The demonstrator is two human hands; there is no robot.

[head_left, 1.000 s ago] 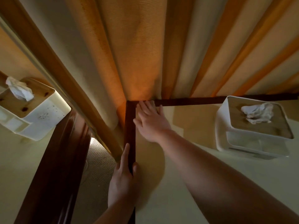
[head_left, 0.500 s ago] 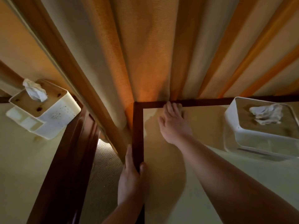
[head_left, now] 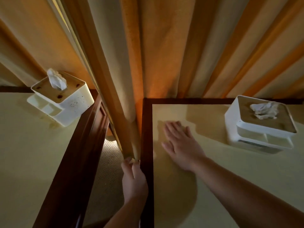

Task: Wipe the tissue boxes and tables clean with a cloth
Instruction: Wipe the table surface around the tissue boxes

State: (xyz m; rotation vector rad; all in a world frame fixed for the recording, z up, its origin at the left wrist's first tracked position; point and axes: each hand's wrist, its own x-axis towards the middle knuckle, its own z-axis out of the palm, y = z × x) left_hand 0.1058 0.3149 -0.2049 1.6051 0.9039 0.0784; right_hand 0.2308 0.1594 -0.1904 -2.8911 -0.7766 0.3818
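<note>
My right hand lies flat with spread fingers on the cream top of the right table, near its far left corner, and looks motion-blurred. No cloth shows under it; a darker tan patch surrounds it. A white tissue box with a wooden lid and crumpled tissue stands to its right. My left hand lies along the table's dark wooden frame, its straight fingertips touching the curtain hem. A second white tissue box stands on the left table.
Long orange and cream curtains hang behind both tables, one fold dropping into the gap between them. Carpet shows in that narrow gap. The left table has a dark wooden edge.
My right hand slid back from the far corner toward me. My left hand moved up the frame until its fingertips met the curtain hem. The view shifted right.
</note>
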